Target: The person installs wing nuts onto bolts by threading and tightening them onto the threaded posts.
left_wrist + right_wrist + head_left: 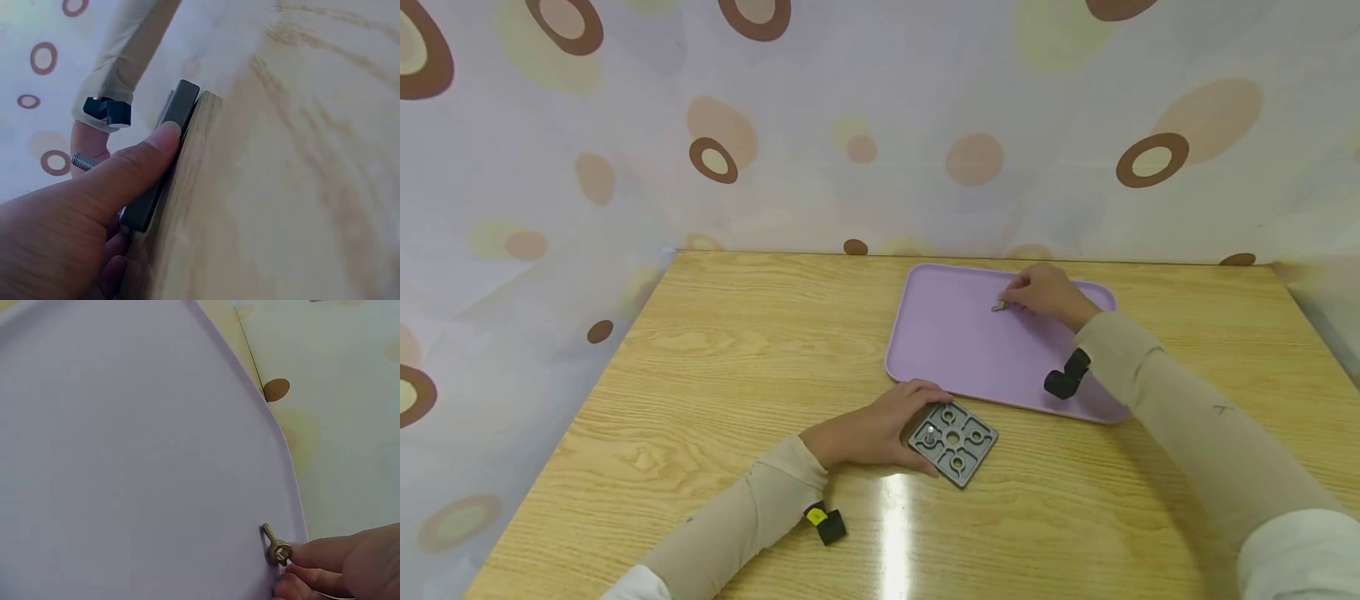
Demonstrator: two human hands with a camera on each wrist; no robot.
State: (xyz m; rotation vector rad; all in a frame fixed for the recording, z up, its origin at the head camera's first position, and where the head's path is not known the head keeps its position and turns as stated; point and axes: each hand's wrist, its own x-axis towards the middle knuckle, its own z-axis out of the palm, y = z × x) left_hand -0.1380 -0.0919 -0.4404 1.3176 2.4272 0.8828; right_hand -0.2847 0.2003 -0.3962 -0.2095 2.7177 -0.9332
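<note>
Head view: brass nut [1001, 306] lies on the tray [955, 342], just inside its far edge, directly left of the right hand's [1045, 293] fingertips. Right hand is the nearer one; left hand [874, 429] is well apart, past the tray's near edge. Right wrist view: nut's long axis runs away from the fingers, one wing pointing out over bare tray, the other end at thumb and fingertip. Right hand state: fingers curled, tips drawn together, judged to be pinching the nut's near end; cannot tell if it is lifted. Left hand grips the plate [964, 450] between thumb and fingers, on the table [760, 333] just beside the tray's near edge. Bolt [930, 433] projects from the plate near its left corner.
</note>
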